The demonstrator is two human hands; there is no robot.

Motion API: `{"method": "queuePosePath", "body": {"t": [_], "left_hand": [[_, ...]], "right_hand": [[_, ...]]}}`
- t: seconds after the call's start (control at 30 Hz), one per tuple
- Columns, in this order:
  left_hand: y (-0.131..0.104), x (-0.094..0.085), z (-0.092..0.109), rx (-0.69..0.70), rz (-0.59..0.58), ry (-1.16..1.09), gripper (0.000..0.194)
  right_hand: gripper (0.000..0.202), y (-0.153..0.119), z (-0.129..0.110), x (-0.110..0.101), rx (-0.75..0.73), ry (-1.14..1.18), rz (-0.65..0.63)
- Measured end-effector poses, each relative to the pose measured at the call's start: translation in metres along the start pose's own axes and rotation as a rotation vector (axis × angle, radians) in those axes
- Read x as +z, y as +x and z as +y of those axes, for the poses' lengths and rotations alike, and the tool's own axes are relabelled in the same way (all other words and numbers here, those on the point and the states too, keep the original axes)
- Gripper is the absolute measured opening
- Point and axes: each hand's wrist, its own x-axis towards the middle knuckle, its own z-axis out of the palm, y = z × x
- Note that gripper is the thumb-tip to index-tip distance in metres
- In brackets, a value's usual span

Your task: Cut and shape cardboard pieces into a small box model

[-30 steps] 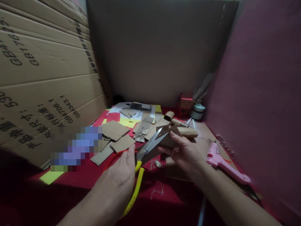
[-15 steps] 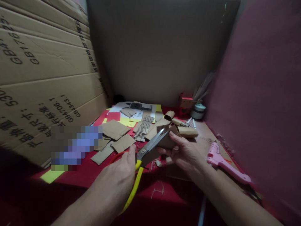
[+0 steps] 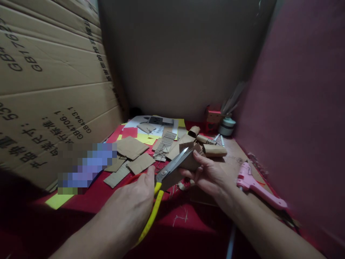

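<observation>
My left hand (image 3: pixel 137 201) is closed around the yellow and red handles of a pair of scissors (image 3: pixel 172 164). The blades point up and to the right, against a small brown piece of corrugated cardboard (image 3: pixel 192 160). My right hand (image 3: pixel 207 169) pinches that piece at its right side, thumb on top and fingers below. Its ridged upper edge shows beyond the blade tips. My fingers partly hide the piece, and how deep the blades sit in it I cannot tell.
Flat cardboard pieces (image 3: pixel 132 147) and rolled cardboard tubes (image 3: pixel 214 150) lie on the red tabletop (image 3: pixel 107 198). A pink glue gun (image 3: pixel 258 189) rests at the right. A printed cardboard box (image 3: pixel 54 82) stands left; a pale green jar (image 3: pixel 227 126) sits at the back.
Both hands hold nearly the same pose, the scissors still at the cardboard. Near the right fingers, a pale scrap under the piece looks slightly different. The view has shifted slightly.
</observation>
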Motion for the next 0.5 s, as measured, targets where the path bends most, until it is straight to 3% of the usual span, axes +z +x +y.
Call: {"method": "queuePosePath", "body": {"t": [0.37, 0.5], "left_hand": [[0.0025, -0.0061, 0.0028, -0.015, -0.126, 0.235, 0.064], [0.0034, -0.0029, 0.0026, -0.002, -0.092, 0.212, 0.065]], "right_hand": [[0.017, -0.0043, 0.0007, 0.0038, 0.043, 0.064, 0.039], [0.019, -0.0048, 0.0013, 0.0053, 0.043, 0.092, 0.054]]}}
